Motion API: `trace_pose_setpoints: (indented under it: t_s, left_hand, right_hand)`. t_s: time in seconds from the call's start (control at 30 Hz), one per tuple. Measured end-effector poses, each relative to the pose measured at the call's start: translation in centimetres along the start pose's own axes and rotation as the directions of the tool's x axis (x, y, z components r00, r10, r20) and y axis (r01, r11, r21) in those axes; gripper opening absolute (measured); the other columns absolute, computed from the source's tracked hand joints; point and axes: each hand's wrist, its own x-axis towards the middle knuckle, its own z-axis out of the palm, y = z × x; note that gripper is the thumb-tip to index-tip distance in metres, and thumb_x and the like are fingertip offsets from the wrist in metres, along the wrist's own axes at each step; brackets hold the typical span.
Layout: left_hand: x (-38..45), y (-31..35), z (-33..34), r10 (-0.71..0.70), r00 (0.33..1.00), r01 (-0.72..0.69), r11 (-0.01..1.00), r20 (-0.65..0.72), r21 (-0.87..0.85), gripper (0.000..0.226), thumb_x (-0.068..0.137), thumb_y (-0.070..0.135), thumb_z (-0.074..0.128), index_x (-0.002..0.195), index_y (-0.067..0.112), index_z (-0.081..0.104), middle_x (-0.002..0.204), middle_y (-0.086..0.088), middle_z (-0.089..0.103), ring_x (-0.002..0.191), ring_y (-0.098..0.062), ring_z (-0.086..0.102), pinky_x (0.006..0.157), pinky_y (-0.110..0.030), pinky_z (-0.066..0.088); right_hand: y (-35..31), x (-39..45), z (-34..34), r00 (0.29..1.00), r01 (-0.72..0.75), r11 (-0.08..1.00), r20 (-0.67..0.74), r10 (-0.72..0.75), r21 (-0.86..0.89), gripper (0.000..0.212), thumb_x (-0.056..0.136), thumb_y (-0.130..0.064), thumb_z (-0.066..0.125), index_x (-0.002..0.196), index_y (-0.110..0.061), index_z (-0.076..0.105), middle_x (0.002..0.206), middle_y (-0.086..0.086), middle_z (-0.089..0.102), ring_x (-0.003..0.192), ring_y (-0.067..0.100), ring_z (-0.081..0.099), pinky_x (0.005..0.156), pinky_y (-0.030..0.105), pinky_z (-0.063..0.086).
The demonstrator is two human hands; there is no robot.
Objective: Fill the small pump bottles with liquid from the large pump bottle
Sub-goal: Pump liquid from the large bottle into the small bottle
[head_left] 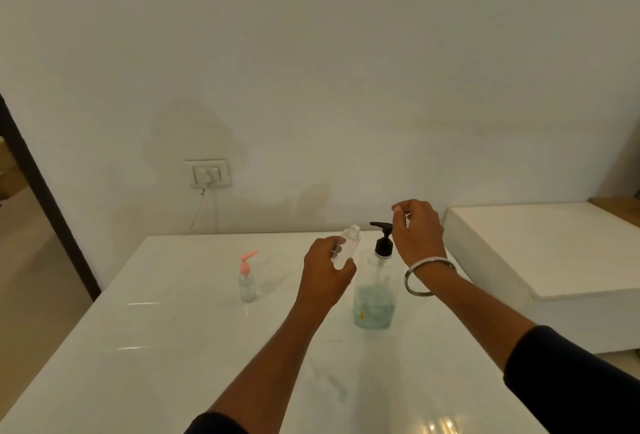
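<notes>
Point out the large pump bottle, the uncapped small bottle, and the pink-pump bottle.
large pump bottle (375, 298): head view, on its clear body.
uncapped small bottle (350, 241): head view, on its upper body, below the open neck.
pink-pump bottle (247, 284): head view, on its clear body.

A plain white wall (311, 53) carried a socket plate (209, 173) with a trailing cord (199, 210). A glossy white table (138, 347) stood beside a low white platform (554, 243); a dark door frame (45, 198) stood left.

Around the white table

A glossy white table (138, 347) stands against a pale wall (311, 53). A white switch-and-socket plate (209, 174) sits low on that wall, a thin cord (198, 208) hanging from it. A lower white platform (554, 250) lies to the right, a dark door frame (45, 191) at left.
</notes>
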Motion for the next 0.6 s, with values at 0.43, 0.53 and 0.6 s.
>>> trace_pose_setpoints:
  t_s: [0.43,0.53,0.6]
  left_hand:
    - [2.0,-2.4,1.9,0.002,1.000,-0.004,0.996,0.022,0.087,0.037,0.079,0.014,0.068,0.115,0.015,0.058,0.105,0.000,0.057,0.092,-0.012,0.056,0.080,-0.021,0.048]
    - [2.1,-2.3,2.1,0.018,1.000,-0.020,0.996,0.021,0.086,0.038,0.079,0.015,0.068,0.116,0.014,0.058,0.106,0.000,0.057,0.091,-0.012,0.057,0.081,-0.023,0.050]
    - [2.3,-2.1,2.2,0.037,0.999,-0.038,0.996,0.017,0.079,0.038,0.079,0.015,0.068,0.116,0.014,0.059,0.105,-0.001,0.058,0.090,-0.011,0.057,0.081,-0.024,0.051]
  right_hand:
    - [2.5,1.7,4.5,0.969,-0.187,0.951,0.204,0.137,0.247,0.047,0.101,-0.026,0.026,0.100,0.000,0.065,0.094,0.016,0.068,0.087,0.027,0.062,0.075,0.025,0.043]
    - [2.8,1.8,4.4,0.955,-0.204,0.918,0.274,0.111,0.341,0.047,0.101,-0.027,0.025,0.097,-0.003,0.066,0.091,0.012,0.069,0.087,0.024,0.063,0.087,0.030,0.047]
    - [3.1,2.0,4.2,0.942,-0.199,0.908,0.326,0.074,0.369,0.048,0.101,-0.027,0.025,0.099,-0.002,0.066,0.093,0.012,0.070,0.089,0.023,0.064,0.090,0.030,0.047]
